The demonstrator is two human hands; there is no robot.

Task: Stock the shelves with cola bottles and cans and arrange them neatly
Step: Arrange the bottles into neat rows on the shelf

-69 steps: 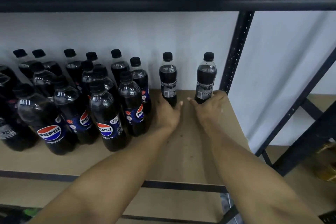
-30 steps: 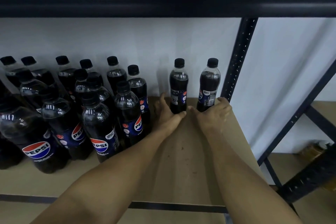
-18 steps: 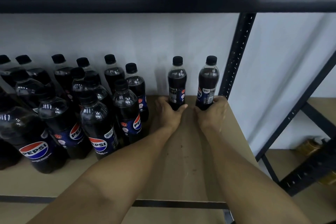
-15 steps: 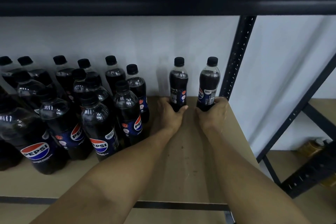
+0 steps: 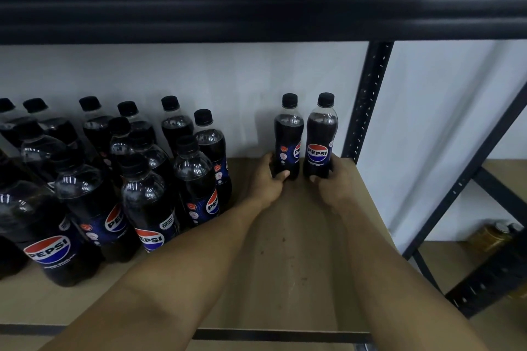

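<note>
While the left hand (image 5: 266,181) wraps round one bottle (image 5: 288,134) and the right hand (image 5: 333,184) the other bottle (image 5: 321,134), both upright at the back right of the shelf (image 5: 285,265), a hard push could tip them or bump the post (image 5: 368,100).

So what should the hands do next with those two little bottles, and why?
Probably the left hand should twist the left bottle a little, so its logo faces front. That logo is turned sideways, while the right bottle, gripped by the right hand, shows its logo straight on. Both stand upright side by side.
</note>
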